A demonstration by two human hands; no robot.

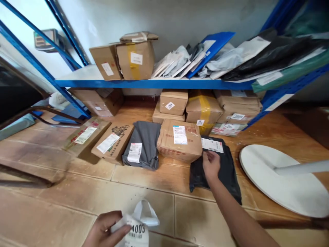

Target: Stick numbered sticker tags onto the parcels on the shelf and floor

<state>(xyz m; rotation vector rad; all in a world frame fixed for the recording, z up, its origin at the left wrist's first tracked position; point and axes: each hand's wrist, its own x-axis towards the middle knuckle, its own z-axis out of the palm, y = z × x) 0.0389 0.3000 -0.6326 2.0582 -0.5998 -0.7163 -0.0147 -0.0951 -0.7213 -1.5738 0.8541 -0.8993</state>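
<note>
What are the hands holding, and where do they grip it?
The left hand pinches a white label strip at its near end. The right hand grips the black parcel at its top edge.

Right hand (211, 165) outstretched — left hand (106, 230) pinching

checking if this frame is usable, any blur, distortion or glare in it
Head view: wide-angle bending, the blue shelf rail and uprights bow and splay toward the edges; the chair frame at far left is smeared; even soft light, faint shadows, no harsh glare; the right hand on the black mailer is sharp, and the left hand holds a slightly soft white label roll.
</note>
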